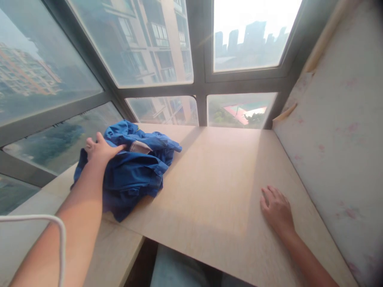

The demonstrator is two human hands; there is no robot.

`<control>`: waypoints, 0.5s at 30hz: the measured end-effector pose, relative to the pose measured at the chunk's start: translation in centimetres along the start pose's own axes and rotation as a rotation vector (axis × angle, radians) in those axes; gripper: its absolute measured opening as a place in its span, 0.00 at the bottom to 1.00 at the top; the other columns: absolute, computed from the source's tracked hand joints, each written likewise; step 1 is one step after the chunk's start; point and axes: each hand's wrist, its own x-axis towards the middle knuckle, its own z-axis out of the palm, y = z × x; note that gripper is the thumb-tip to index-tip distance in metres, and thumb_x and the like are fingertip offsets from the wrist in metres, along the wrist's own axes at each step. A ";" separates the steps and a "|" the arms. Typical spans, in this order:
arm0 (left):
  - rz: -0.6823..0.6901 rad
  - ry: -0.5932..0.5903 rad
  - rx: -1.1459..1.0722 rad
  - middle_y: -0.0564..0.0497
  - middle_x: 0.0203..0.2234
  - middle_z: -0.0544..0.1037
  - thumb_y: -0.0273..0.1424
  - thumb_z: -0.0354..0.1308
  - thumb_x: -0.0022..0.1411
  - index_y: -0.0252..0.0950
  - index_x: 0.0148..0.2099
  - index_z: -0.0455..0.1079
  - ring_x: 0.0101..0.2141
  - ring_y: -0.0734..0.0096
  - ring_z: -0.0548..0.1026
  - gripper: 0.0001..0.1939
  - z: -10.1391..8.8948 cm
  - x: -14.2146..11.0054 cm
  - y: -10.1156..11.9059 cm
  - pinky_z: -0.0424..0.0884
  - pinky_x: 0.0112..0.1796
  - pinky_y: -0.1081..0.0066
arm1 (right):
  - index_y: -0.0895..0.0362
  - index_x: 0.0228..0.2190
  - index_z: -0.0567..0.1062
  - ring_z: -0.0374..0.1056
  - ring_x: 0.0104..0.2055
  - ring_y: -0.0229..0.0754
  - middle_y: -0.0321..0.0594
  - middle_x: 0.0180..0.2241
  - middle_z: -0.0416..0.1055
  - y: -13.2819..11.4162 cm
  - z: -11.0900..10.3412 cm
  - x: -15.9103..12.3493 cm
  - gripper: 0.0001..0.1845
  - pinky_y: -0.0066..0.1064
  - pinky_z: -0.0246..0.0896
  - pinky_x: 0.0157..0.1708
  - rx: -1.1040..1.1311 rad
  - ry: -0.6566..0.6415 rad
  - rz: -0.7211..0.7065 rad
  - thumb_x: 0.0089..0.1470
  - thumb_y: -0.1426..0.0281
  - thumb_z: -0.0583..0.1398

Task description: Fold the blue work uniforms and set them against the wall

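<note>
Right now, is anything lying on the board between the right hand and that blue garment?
Nothing visible does. The right hand lies flat on the wooden board, and the stretch of board between it and the crumpled blue garment is bare. The left hand already rests on the garment, near the window.

left arm: bare, enters from lower left of the frame, stretches up toward centre-left
left hand [100, 149]: back facing up, fingers curled down, thumb pointing right, closed in a grasp
right arm: bare forearm, enters from lower right corner, angles up-left
right hand [277, 209]: palm down, flat, fingers spread slightly and pointing up-left, holding nothing
hands: well apart
</note>
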 end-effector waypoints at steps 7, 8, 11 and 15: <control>0.017 -0.125 0.267 0.54 0.33 0.71 0.50 0.67 0.52 0.38 0.50 0.72 0.33 0.70 0.70 0.29 4.3 -3.2 -1.1 0.70 0.39 0.69 | 0.60 0.49 0.74 0.61 0.58 0.54 0.54 0.55 0.68 -0.8 -0.4 0.3 0.21 0.46 0.55 0.57 -0.016 -0.006 0.019 0.61 0.67 0.49; 0.017 -0.126 0.271 0.54 0.33 0.71 0.51 0.66 0.53 0.39 0.50 0.72 0.31 0.70 0.70 0.28 4.2 -3.7 -1.2 0.70 0.37 0.70 | 0.60 0.49 0.74 0.61 0.58 0.54 0.54 0.55 0.68 -0.8 -0.3 0.3 0.21 0.46 0.54 0.57 -0.018 -0.004 0.020 0.61 0.67 0.50; -0.011 -0.112 0.242 0.53 0.37 0.73 0.51 0.63 0.53 0.41 0.49 0.72 0.32 0.68 0.71 0.26 3.5 -5.2 -1.4 0.69 0.35 0.71 | 0.60 0.49 0.74 0.60 0.58 0.55 0.54 0.56 0.68 -0.8 -0.1 0.4 0.20 0.46 0.54 0.57 -0.013 0.003 0.030 0.60 0.68 0.50; -0.009 0.000 0.126 0.53 0.41 0.75 0.50 0.58 0.54 0.49 0.48 0.71 0.39 0.62 0.74 0.21 2.8 -8.3 -2.0 0.70 0.37 0.67 | 0.59 0.49 0.73 0.60 0.58 0.53 0.53 0.56 0.68 -1.3 -0.4 0.6 0.20 0.45 0.53 0.57 -0.005 -0.013 0.056 0.61 0.69 0.50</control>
